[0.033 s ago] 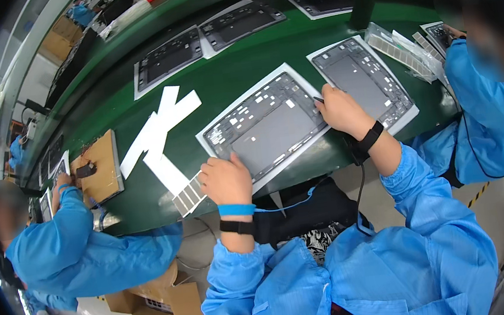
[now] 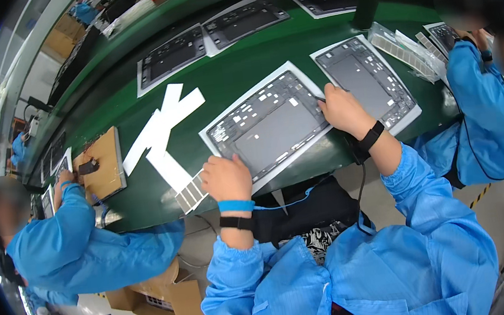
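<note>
The person's left hand (image 2: 224, 178) rests curled at the near left corner of a grey panel (image 2: 270, 127) lying in a white-edged tray (image 2: 218, 123) on the green bench (image 2: 230, 79), directly in front of them; the fingers seem bent down onto the tray edge, likely to keep it from sliding, though whether they pinch anything cannot be told. The right hand (image 2: 341, 110) sits at the panel's far right edge, fingers closed around what looks like a thin dark tool (image 2: 319, 98) whose tip meets the panel. A strip of small grey pads (image 2: 189, 194) lies just left of the left hand, within easy reach. White paper strips (image 2: 161, 125) lie farther left. A second panel (image 2: 365, 80) sits just right of the first. Co-workers in blue coats work on both sides, one at a brown board (image 2: 102, 164).
</note>
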`<state>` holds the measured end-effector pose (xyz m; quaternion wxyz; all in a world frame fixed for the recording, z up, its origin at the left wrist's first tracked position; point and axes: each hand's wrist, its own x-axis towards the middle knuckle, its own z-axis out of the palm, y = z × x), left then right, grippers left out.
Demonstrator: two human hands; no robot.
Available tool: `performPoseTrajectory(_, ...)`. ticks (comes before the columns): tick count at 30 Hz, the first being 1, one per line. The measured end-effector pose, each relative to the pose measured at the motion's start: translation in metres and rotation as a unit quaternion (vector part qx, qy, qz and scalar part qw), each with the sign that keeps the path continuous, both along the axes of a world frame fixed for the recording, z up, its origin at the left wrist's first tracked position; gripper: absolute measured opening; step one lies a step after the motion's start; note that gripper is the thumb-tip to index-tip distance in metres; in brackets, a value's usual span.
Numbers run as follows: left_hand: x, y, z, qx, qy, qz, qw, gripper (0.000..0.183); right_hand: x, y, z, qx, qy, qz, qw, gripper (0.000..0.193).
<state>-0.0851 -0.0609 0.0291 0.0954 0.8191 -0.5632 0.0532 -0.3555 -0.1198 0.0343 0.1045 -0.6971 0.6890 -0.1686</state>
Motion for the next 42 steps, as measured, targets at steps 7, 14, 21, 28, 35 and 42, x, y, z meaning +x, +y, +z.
performPoseTrajectory(7,0.027,-0.026,-0.026,-0.020,0.017,-0.062,0.998,0.027,0.006,0.005,0.001,-0.018,0.038,0.029,0.999,0.017)
performPoseTrajectory(14,0.020,-0.044,-0.006,0.063,0.048,-0.040,0.996,0.021,0.009,0.007,-0.005,-0.027,0.060,0.034,0.997,0.015)
performPoseTrajectory(21,0.024,-0.046,0.087,-0.078,0.252,-0.078,0.961,0.018,0.016,0.012,0.018,-0.002,-0.100,0.014,0.995,0.018)
performPoseTrajectory(28,0.178,-0.204,0.151,-0.272,0.164,-0.229,0.920,0.023,0.058,0.003,0.041,0.063,-0.517,0.051,0.852,0.019)
performPoseTrajectory(35,0.472,-0.371,0.161,-0.150,0.131,-0.129,0.972,0.035,0.042,-0.013,0.034,0.191,-0.415,0.069,0.887,0.016)
performPoseTrajectory(42,0.716,-0.475,0.108,-0.058,-0.059,-0.072,0.994,0.036,0.080,-0.027,0.023,0.074,-0.088,0.051,0.992,0.020)
